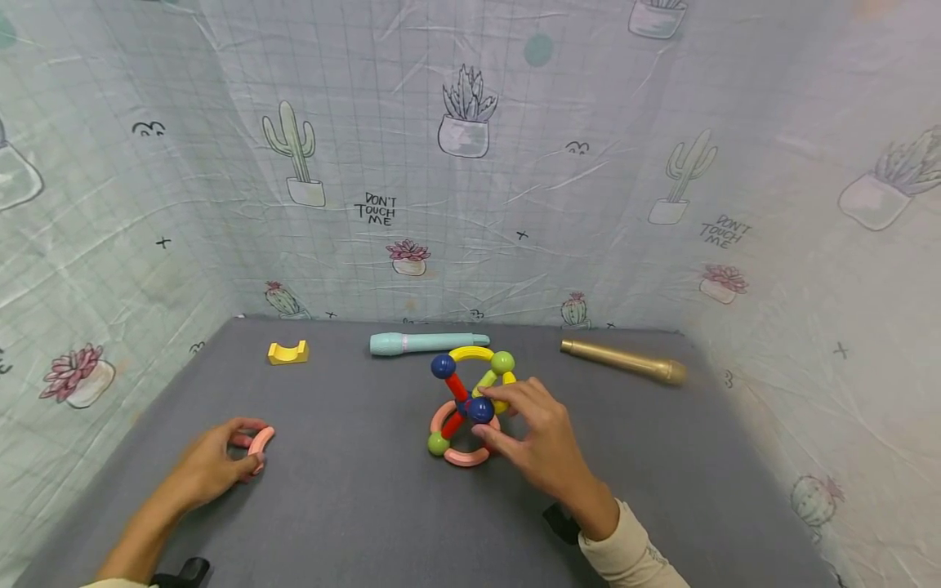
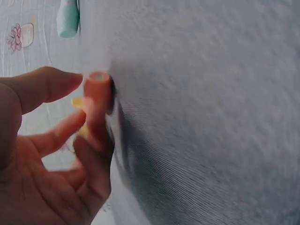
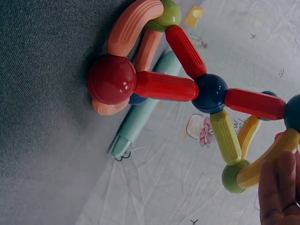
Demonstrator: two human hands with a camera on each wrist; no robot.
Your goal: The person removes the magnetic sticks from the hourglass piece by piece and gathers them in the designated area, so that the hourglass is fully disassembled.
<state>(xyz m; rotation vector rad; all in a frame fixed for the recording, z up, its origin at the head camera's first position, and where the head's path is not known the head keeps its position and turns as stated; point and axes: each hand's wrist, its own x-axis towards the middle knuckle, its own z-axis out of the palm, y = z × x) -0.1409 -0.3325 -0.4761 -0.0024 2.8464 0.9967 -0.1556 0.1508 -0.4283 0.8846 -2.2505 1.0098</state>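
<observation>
Fingers and thumb of my left hand hold a pink curved magnetic stick low at the table's left side. Its round end faces up in the left wrist view, beside the thumb. At the middle stands a structure of magnetic sticks and balls: a pink curved ring at the base, straight red sticks rising, yellow curved sticks on top. My right hand pinches a dark blue ball at its upper near side. A dark red ball sits at the base.
Behind the structure lies a mint-green microphone-shaped toy. A gold microphone-shaped one lies at the back right, and a yellow notched block at the back left. Cactus-printed cloth walls the grey table at the back and sides.
</observation>
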